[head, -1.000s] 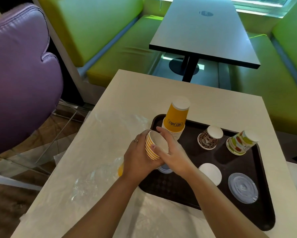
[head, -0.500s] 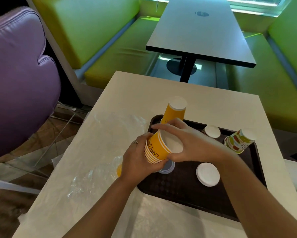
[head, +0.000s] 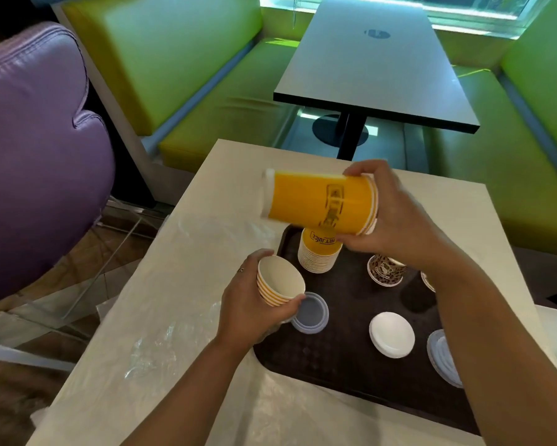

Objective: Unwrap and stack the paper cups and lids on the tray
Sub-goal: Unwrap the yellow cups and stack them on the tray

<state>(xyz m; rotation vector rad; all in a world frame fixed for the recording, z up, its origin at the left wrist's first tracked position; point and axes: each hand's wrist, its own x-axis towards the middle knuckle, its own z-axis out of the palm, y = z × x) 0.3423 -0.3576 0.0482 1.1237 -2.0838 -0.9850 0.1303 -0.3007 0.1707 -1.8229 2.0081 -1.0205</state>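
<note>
Stacking step: right hand point(head: 396, 217) fingers grasp yellow paper cup point(head: 322, 202) sideways; left hand point(head: 254, 304) fingers grasp short nested yellow cup bundle point(head: 278, 281). Next, likely: invert cup onto yellow inverted cup stack point(head: 320, 252) on dark brown plastic tray point(head: 351, 365).

Bright window light from behind, wide-angle edge distortion, slight motion blur.

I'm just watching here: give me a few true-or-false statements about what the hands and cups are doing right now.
1. The right hand holds yellow cups on their side. True.
2. The left hand is empty. False: it grips a short stack of cups.
3. A yellow stack stands upside down on the tray. True.
4. The white lid lies off the tray. False: it lies on the tray.
</note>
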